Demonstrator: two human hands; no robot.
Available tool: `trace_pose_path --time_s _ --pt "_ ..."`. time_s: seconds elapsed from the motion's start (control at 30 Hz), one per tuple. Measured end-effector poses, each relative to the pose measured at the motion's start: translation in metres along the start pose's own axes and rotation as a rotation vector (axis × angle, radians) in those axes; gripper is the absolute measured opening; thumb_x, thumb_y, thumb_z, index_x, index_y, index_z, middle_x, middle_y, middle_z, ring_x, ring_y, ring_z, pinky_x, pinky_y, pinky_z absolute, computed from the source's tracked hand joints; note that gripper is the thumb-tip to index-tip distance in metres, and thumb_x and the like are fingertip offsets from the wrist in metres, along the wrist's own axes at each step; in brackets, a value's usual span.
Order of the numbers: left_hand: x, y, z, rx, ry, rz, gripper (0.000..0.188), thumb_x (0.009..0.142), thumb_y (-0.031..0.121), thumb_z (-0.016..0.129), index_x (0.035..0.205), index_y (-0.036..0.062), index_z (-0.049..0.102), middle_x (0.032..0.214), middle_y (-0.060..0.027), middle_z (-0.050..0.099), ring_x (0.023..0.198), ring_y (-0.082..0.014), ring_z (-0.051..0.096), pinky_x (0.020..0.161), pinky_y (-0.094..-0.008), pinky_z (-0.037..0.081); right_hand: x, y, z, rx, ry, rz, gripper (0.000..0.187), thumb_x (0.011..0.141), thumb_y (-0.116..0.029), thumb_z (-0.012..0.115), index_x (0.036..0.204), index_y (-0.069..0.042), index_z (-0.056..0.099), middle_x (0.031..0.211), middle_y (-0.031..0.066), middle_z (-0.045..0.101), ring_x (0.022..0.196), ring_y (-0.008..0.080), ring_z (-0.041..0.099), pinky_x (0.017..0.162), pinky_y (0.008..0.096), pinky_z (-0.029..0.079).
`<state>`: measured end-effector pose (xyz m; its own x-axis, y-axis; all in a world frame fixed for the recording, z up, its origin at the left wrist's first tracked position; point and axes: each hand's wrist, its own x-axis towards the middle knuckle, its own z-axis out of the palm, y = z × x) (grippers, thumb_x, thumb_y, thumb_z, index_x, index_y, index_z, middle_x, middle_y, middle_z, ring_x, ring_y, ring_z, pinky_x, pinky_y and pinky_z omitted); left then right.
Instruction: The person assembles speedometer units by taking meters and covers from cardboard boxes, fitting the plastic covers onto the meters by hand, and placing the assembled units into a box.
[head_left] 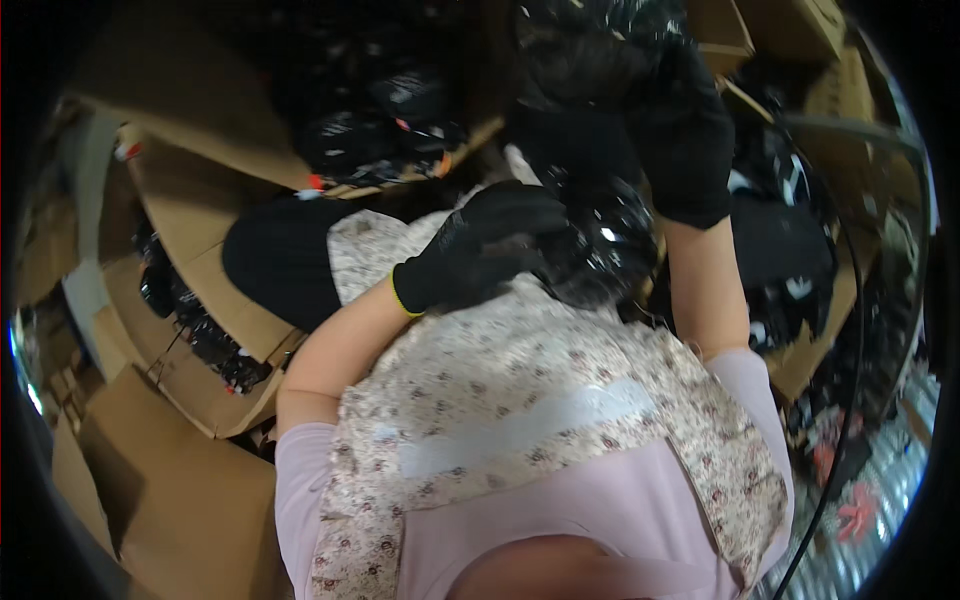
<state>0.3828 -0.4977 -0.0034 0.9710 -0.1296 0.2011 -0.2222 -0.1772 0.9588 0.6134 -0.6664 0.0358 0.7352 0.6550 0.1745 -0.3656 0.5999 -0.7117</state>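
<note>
My left hand (485,245), in a black glove with a yellow cuff edge, curls its fingers against a shiny black plastic-wrapped bundle (610,245) over my lap. My right hand (685,145), also black-gloved, is raised farther away at the upper right. It grips another glossy black plastic-wrapped bundle (590,45), partly cut off by the upper edge. The right fingertips blend into the dark plastic. What is inside the wrapping cannot be made out. A light floral apron (500,370) covers my front beneath both hands.
An open cardboard box (200,150) at the far left holds several black plastic-wrapped items (400,110). Another carton (210,270) with similar items stands on the left, beside a brown cardboard flap (180,480). On the right are a metal frame (870,135) and a hanging black cable (858,350).
</note>
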Motion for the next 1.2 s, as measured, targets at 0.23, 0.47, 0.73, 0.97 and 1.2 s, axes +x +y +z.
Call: trace_pose_path --time_s 0.23,0.47,0.73,0.97,1.2 --pt "0.001 -0.140 -0.157 0.745 0.813 -0.566 0.038 0.098 0.029 0.068 0.127 0.0042 0.066 0.119 -0.0124 0.071 0.110 -0.0218 0.066 0.093 -0.0360 0.052 0.015 0.040 0.030 0.144 -0.161 0.028 0.034 0.107 -0.013 0.044 0.137 -0.001 0.055 0.139 0.0119 0.059 0.128 0.0247 0.058 0.112 0.0416 0.045" --pt "0.031 -0.224 -0.212 0.791 0.480 -0.760 0.038 0.098 0.029 0.067 0.125 0.0022 0.067 0.115 -0.0119 0.071 0.105 -0.0206 0.067 0.091 -0.0349 0.054 0.014 0.035 0.035 -1.643 0.065 -0.243 0.033 0.098 0.000 0.053 0.130 0.000 0.062 0.128 0.0152 0.065 0.119 0.0288 0.064 0.102 0.0363 0.050" --pt "0.013 -0.107 -0.151 -0.132 0.760 -0.475 0.034 0.096 0.025 0.068 0.121 0.0017 0.069 0.112 -0.0117 0.071 0.099 -0.0186 0.069 0.088 -0.0331 0.056 0.011 0.031 0.049 -1.388 -0.015 -0.194 0.021 0.104 -0.011 0.055 0.119 -0.001 0.066 0.121 0.0092 0.067 0.101 0.0194 0.065 0.091 0.0338 0.052" --pt "0.018 0.022 -0.093 -0.403 0.859 -0.268 0.035 0.102 0.021 0.066 0.131 0.0003 0.063 0.114 -0.0062 0.071 0.103 -0.0138 0.066 0.090 -0.0302 0.055 0.003 0.042 0.054 -0.566 -0.027 0.223 0.021 0.103 -0.010 0.058 0.117 0.001 0.068 0.139 0.0100 0.060 0.120 0.0178 0.059 0.100 0.0330 0.048" --pt "0.015 0.057 -0.075 -0.236 0.830 -0.221 0.034 0.102 0.024 0.068 0.128 0.0030 0.067 0.109 -0.0030 0.070 0.099 -0.0089 0.063 0.089 -0.0272 0.050 -0.003 0.036 0.071 -0.351 -0.012 0.350 0.031 0.106 -0.019 0.057 0.129 0.001 0.062 0.122 0.0046 0.069 0.108 0.0126 0.064 0.096 0.0279 0.049"
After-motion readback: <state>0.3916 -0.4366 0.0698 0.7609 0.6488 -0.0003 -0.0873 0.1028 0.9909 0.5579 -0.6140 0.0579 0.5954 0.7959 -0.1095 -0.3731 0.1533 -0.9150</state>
